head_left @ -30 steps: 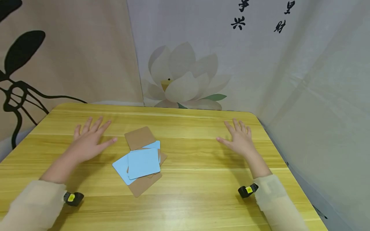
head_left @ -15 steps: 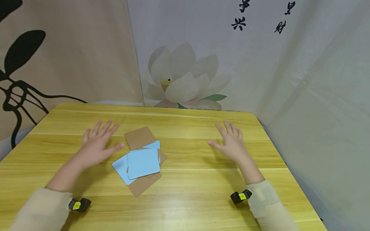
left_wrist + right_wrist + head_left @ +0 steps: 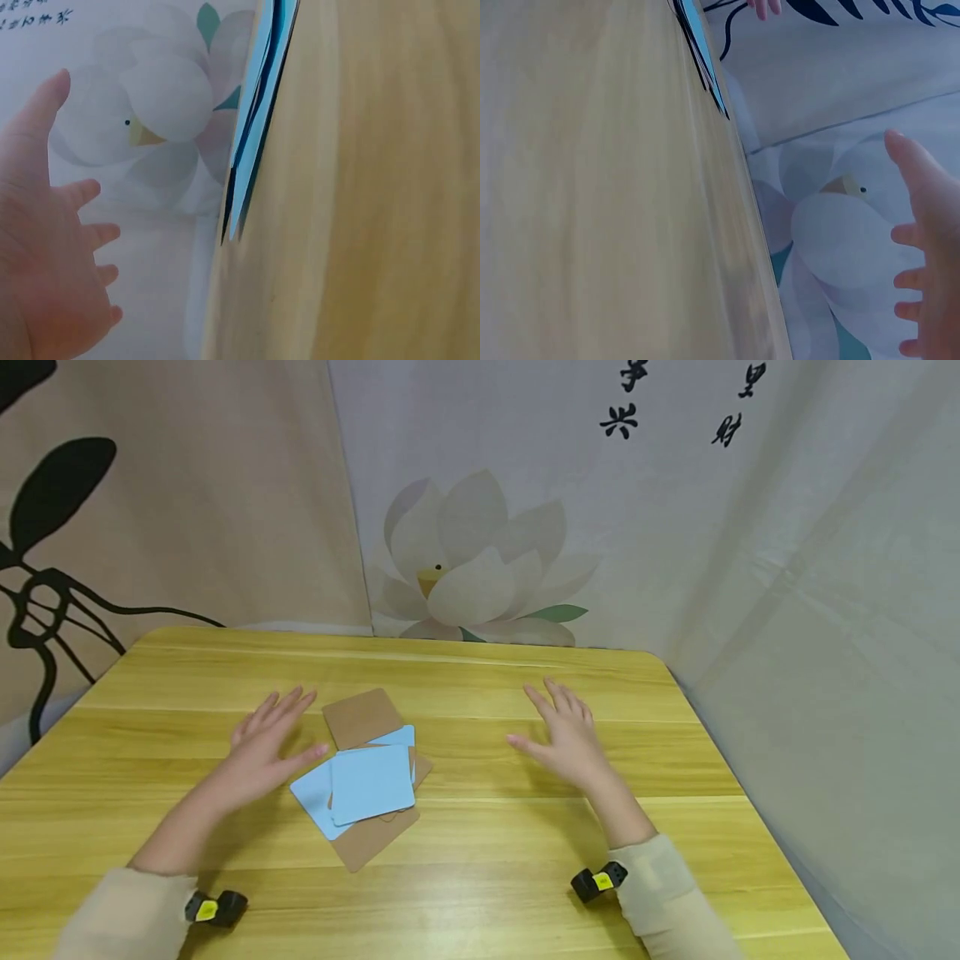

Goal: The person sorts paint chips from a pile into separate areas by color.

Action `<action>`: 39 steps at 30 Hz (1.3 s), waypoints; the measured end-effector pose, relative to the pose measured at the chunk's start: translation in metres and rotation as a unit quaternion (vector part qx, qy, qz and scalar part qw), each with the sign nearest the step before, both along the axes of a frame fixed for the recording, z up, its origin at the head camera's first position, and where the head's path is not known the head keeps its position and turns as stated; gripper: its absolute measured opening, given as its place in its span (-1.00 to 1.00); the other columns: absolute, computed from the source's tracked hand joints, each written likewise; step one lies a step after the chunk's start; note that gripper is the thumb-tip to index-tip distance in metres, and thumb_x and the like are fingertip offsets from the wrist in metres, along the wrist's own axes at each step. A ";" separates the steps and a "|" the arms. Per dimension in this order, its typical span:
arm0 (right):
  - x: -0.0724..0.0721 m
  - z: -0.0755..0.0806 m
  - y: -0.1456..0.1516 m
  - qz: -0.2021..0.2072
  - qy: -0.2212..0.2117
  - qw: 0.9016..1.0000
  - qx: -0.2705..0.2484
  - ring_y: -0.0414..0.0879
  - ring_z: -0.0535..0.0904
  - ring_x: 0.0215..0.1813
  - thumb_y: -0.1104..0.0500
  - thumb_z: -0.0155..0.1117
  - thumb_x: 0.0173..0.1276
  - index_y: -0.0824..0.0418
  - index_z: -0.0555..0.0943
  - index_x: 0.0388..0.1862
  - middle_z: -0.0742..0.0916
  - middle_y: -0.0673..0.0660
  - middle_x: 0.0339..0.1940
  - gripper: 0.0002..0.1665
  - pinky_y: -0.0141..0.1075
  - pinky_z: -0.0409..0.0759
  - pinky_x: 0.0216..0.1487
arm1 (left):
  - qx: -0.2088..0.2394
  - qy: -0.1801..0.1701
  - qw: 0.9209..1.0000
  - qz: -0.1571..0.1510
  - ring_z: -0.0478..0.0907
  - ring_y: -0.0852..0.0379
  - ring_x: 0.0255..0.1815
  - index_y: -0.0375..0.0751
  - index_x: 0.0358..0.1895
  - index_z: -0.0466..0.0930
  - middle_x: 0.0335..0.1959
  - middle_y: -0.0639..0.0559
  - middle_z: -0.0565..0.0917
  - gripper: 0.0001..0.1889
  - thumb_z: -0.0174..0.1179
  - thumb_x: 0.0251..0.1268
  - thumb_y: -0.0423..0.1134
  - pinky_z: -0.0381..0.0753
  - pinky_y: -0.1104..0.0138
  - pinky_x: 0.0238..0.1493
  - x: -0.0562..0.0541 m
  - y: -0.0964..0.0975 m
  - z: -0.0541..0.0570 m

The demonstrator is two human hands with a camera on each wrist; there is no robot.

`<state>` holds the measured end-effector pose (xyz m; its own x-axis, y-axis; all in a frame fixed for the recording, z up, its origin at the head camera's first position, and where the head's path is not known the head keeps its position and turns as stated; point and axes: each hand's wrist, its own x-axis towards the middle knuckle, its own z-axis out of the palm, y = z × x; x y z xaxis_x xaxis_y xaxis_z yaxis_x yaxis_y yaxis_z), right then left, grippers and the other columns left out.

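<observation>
A loose pile of cards lies left of the table's middle. On top is a light blue card (image 3: 372, 785), with other blue ones and brown cards (image 3: 363, 718) sticking out beneath it at different angles. My left hand (image 3: 264, 756) hovers just left of the pile, fingers extended, thumb tip close by the blue edge. In the left wrist view this hand (image 3: 56, 247) holds nothing, and the blue cards (image 3: 255, 135) appear edge-on. My right hand (image 3: 564, 735) is held above the table well to the right of the pile, fingers spread, holding nothing; the right wrist view shows its thumb and fingertips (image 3: 909, 279).
The wooden table (image 3: 480, 877) has rounded far corners. Behind it hangs a pale curtain (image 3: 480, 560) with a printed lotus and dark characters. Another light cloth (image 3: 840, 610) runs along the right side. Each wrist carries a small black camera (image 3: 598, 882).
Both hands have moved inward and slightly nearer the body, the left to the right and the right to the left. The cards have stayed in place.
</observation>
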<state>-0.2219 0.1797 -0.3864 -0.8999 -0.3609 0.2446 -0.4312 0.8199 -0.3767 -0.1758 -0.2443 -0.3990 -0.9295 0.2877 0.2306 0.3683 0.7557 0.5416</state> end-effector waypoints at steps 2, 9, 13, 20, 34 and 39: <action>0.001 -0.001 -0.005 0.004 -0.006 1.000 -0.007 0.24 -0.09 0.49 -0.36 0.19 0.24 -0.01 0.14 0.54 0.09 0.18 0.54 -0.01 0.20 -0.18 0.36 | 0.013 -0.005 1.000 -0.004 -0.36 -0.33 0.48 -0.04 0.55 -0.13 0.53 -0.23 -0.13 -0.14 0.15 0.34 0.05 -0.43 -0.36 0.20 0.001 0.000 -0.002; 0.003 -0.010 -0.024 0.040 -0.011 0.999 -0.034 0.23 -0.04 0.48 -0.41 0.14 0.24 -0.01 0.15 0.53 0.12 0.18 0.53 -0.01 0.22 -0.13 0.34 | 0.050 -0.032 0.998 -0.024 -0.29 -0.27 0.49 -0.11 0.55 -0.10 0.53 -0.20 -0.10 -0.09 0.25 0.27 0.00 -0.39 -0.40 0.18 0.004 0.004 -0.007; 0.004 -0.014 -0.035 0.063 -0.011 0.997 -0.045 0.21 -0.02 0.48 -0.40 0.14 0.24 -0.01 0.16 0.53 0.15 0.18 0.52 -0.02 0.22 -0.10 0.34 | 0.060 -0.049 0.997 -0.030 -0.26 -0.29 0.49 -0.09 0.55 -0.09 0.53 -0.17 -0.08 -0.05 0.30 0.21 0.00 -0.34 -0.42 0.17 0.006 0.006 -0.012; 0.004 -0.020 -0.053 0.101 -0.037 0.991 -0.073 0.17 -0.01 0.49 -0.29 0.28 0.21 0.03 0.18 0.52 0.15 0.13 0.53 -0.01 0.22 -0.08 0.34 | 0.063 -0.063 0.996 -0.020 -0.19 -0.41 0.44 -0.05 0.55 -0.08 0.51 -0.27 -0.04 0.03 0.38 0.10 0.05 -0.22 -0.48 0.10 0.010 0.008 -0.021; 0.004 -0.030 -0.087 0.187 -0.088 0.976 -0.067 0.09 -0.02 0.50 -0.23 0.38 0.16 0.04 0.17 0.52 0.16 0.11 0.53 0.03 0.18 -0.05 0.36 | 0.036 -0.076 0.996 -0.033 -0.06 -0.45 0.39 -0.29 0.46 0.12 0.45 -0.31 0.11 0.05 0.45 -0.05 0.13 -0.05 -0.44 0.09 0.015 0.011 -0.041; 0.002 -0.036 -0.099 0.218 -0.107 0.968 -0.064 0.14 -0.03 0.50 -0.19 0.45 0.11 0.06 0.17 0.52 0.16 0.15 0.53 0.08 0.19 -0.05 0.36 | 0.031 -0.071 0.996 -0.032 -0.03 -0.43 0.39 -0.30 0.44 0.17 0.42 -0.30 0.16 0.06 0.47 -0.11 0.15 -0.05 -0.42 0.10 0.015 0.012 -0.045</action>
